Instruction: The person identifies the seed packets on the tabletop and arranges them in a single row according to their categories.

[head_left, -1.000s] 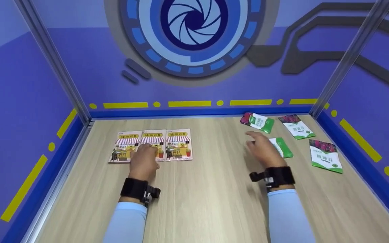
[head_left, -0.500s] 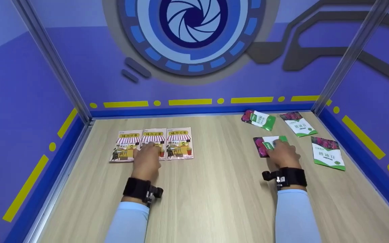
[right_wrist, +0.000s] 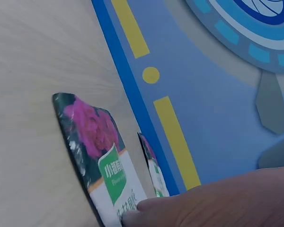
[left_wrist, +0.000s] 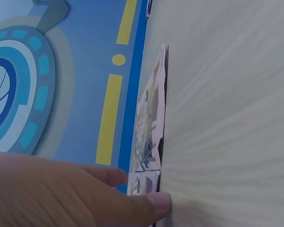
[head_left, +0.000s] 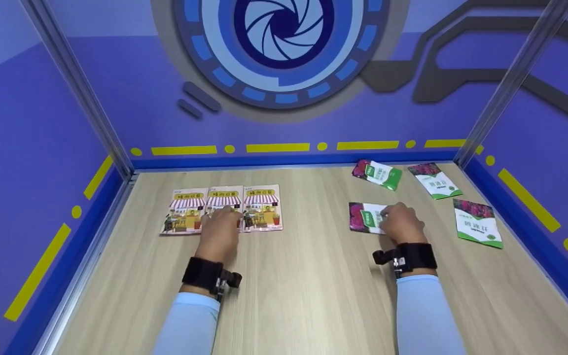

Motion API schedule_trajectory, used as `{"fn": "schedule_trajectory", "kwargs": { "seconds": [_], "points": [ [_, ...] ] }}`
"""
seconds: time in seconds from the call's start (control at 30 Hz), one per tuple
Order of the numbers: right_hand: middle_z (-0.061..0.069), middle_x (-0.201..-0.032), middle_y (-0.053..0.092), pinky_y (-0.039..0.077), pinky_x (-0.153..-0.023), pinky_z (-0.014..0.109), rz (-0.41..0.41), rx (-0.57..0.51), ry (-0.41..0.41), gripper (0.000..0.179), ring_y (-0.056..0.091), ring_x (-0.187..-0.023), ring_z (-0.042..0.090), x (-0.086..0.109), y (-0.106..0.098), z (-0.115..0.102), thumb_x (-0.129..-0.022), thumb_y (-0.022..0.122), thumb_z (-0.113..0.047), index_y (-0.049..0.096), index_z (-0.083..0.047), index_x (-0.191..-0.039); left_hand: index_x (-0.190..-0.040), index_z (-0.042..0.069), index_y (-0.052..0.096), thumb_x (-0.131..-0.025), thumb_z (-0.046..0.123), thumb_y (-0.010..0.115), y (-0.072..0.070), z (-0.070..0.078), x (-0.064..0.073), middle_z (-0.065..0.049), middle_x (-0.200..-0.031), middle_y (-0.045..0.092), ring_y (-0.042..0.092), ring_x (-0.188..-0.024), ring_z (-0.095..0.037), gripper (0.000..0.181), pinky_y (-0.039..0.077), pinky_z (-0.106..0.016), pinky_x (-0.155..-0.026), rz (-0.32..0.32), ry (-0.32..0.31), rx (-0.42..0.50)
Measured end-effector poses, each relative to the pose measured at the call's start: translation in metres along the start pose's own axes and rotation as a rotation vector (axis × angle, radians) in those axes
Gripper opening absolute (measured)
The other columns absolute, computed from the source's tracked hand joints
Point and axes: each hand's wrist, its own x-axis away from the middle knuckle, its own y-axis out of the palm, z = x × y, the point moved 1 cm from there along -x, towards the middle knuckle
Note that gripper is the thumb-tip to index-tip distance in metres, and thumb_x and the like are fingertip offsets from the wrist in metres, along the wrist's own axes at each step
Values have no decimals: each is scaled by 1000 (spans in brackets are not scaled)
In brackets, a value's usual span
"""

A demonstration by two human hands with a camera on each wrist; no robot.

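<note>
Three pink flat packets with a striped-awning shopfront print lie side by side at the left: a left packet (head_left: pixel 183 212), a middle packet (head_left: pixel 225 195) and a right packet (head_left: pixel 263 209). Over the middle one rests my left hand (head_left: pixel 219 231), covering its lower part, with the thumb at the near edge in the left wrist view. At the right, a seed packet (head_left: pixel 363 217) with a magenta flower lies sideways on the table. My right hand (head_left: pixel 403 224) holds its green end, which the fingers hide. In the right wrist view, a fingertip lies on this packet's white face.
Beyond the right hand lie another magenta-flower seed packet (head_left: pixel 377 174) by the back wall and two white-and-green ones, a far packet (head_left: pixel 434 181) and a near packet (head_left: pixel 478 223). Purple panels surround the wooden table (head_left: pixel 303 286) at the back and sides.
The right hand came right onto the seed packet, then slid it left and turned it straighter. My left hand has shifted slightly right over the middle pink packet.
</note>
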Motion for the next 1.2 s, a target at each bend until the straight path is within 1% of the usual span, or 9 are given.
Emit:
{"fn": "schedule_trajectory", "kwargs": {
  "seconds": [0.13,0.23,0.4,0.57,0.67,0.83,0.97,1.07,1.2],
  "points": [
    [25,-123,64,50,-88,61,36,13,-45,41,61,-107,40,-3,11,-10,-92,74,-24,70,1,-124,-130,17,73,-68,7,88,-1,8,0,-12,-136,65,58,-127,-34,65,34,-70,-109,-38,28,33],
    [23,-121,65,52,-89,60,47,44,-79,44,62,-108,40,-5,19,-20,-94,74,-32,71,-1,-125,-129,16,73,-58,24,98,-1,14,-1,-10,-135,64,59,-125,-32,76,35,-69,-108,-54,39,66],
    [22,-126,61,49,-97,62,3,72,-173,43,57,-118,44,-6,28,-36,-99,69,-34,70,-6,-132,-125,13,74,-61,38,99,3,22,0,-12,-140,62,56,-129,-35,73,39,-65,-105,-80,67,88],
    [19,-126,62,49,-104,54,-87,9,-289,41,60,-117,36,-4,30,-45,-91,65,-4,71,-5,-131,-132,15,70,-59,32,101,7,29,1,-12,-151,55,50,-137,-36,81,33,-69,-111,-129,87,62],
    [18,-123,61,50,-104,52,-112,-20,-310,41,61,-113,32,-2,31,-47,-85,67,1,74,-4,-125,-132,17,71,-61,27,101,9,32,1,-11,-153,53,48,-140,-35,77,33,-69,-110,-137,100,55],
    [17,-122,60,49,-104,52,-72,15,-309,34,60,-115,32,-2,38,-56,-88,78,-15,76,-5,-120,-132,18,71,-63,23,100,12,35,0,-10,-154,53,49,-141,-33,75,39,-67,-105,-129,132,39],
    [17,-136,59,45,-111,51,-48,50,-325,37,57,-127,34,-1,48,-73,-90,79,-23,75,-4,-121,-134,18,70,-61,21,101,13,32,-2,-9,-155,52,49,-141,-33,80,38,-68,-107,-140,131,59],
    [16,-142,60,42,-114,49,-28,75,-357,36,55,-133,34,3,54,-87,-91,76,-19,73,-3,-124,-136,19,69,-61,20,100,14,31,-3,-9,-156,50,49,-142,-33,81,36,-68,-108,-157,135,79],
    [11,-134,66,49,-107,49,14,118,-420,32,59,-125,32,9,63,-101,-93,68,-12,75,-7,-124,-137,19,69,-63,20,99,15,32,-3,-8,-156,50,47,-143,-32,80,38,-65,-108,-174,166,78]
  ]
}}
